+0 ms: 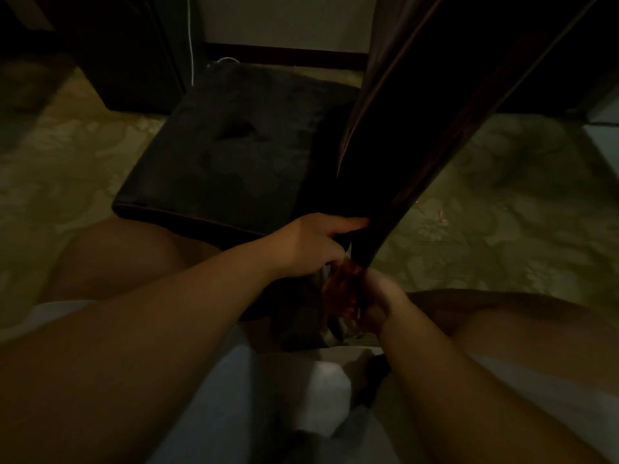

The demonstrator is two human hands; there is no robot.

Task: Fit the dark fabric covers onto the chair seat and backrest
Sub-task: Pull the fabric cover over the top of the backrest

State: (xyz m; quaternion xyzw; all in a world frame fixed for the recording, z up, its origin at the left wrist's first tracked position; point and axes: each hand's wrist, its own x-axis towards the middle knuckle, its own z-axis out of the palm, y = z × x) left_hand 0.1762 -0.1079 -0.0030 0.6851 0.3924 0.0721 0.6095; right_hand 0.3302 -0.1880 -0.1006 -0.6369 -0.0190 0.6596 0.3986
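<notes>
Left hand grips the lower edge of the backrest cover; right hand pinches its bunched corner beside the seat cushion.

**Bare arms, pale clothes**

Both forearms are bare, with no sleeves, watch or rings visible on the left hand or right hand. Pale, whitish clothing covers the lap; both knees are bare. Dim light hides finer detail

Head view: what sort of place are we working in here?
Probably a dim room in a home. A patterned carpet covers the floor, a dark cushioned chair seat stands on it, and a pale wall with dark skirting runs behind.
</notes>
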